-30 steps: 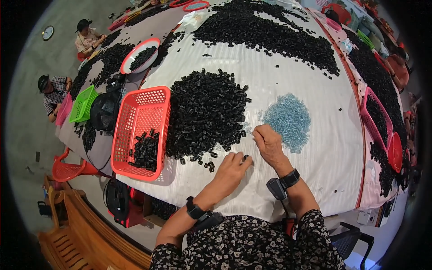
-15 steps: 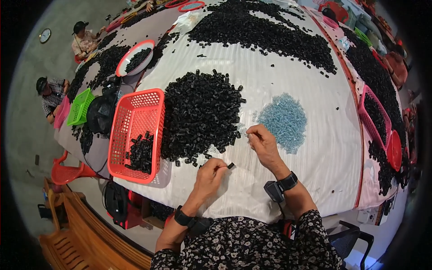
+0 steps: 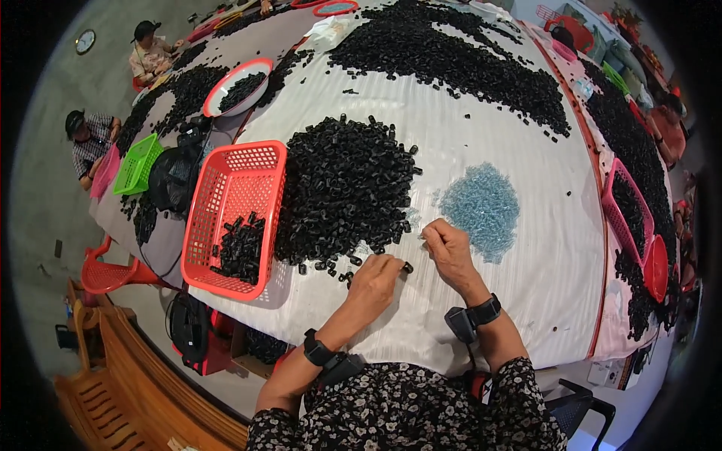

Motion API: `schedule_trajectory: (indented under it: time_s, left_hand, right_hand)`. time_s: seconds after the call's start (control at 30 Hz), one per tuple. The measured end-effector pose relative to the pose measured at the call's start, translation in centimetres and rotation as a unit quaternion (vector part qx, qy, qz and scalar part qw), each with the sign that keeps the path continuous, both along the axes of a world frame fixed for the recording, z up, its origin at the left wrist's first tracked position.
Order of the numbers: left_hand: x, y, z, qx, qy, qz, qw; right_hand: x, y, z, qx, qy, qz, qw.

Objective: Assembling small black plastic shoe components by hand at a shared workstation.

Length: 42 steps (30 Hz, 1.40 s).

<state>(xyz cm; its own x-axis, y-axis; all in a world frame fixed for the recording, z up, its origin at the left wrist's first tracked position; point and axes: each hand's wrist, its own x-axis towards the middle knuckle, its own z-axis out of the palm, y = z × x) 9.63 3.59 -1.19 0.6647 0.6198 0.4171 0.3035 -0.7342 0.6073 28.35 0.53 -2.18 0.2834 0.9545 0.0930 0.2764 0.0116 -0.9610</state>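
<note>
Between its thumb and fingers my left hand point(image 3: 374, 284) pinches a small black cylindrical piece point(image 3: 407, 267), pointing it toward the other hand. Close by on the right, my right hand point(image 3: 451, 252) is closed in a pinch; whatever lies between its fingertips is too small to name. A large heap of similar black pieces point(image 3: 342, 192) lies just beyond my left hand. Past my right hand is a smaller heap of clear bluish pieces point(image 3: 481, 204). Left of the black heap, a red plastic basket point(image 3: 244, 180) holds a pile of black pieces.
White sheeting point(image 3: 526, 293) covers the table. More black pieces point(image 3: 444, 64) spread across its far part. A red-rimmed bowl point(image 3: 259, 89) and a green basket point(image 3: 138, 167) stand at left; a pink basket point(image 3: 618, 197) stands at right. Other people sit along both sides.
My left hand has moved right and slightly away from me, carrying the black piece nearer my right hand. The right hand stays pinched beside the clear heap. The whole view has shifted a little.
</note>
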Motion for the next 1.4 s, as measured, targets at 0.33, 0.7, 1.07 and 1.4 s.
schedule_trajectory:
  time_s: [0.33,0.7,1.07,1.4]
  left_hand:
    - [2.1,0.5,-2.0,-0.001,0.079,-0.016,0.997]
    - [0.9,1.0,0.5,-0.536,-0.197,0.042,0.820]
    - [1.3,0.5,0.0,-0.498,-0.183,0.081,0.844]
    - [1.1,0.3,-0.1,-0.551,-0.218,0.086,0.801]
  right_hand:
    - [0.3,0.3,-0.9,0.030,0.026,-0.010,0.999]
    - [-1.0,-0.5,1.0,-0.005,0.180,0.123,0.976]
    - [-1.4,-0.7,1.0,-0.016,0.159,0.137,0.978]
    - [-1.6,-0.6,1.1,-0.046,0.221,0.146,0.963]
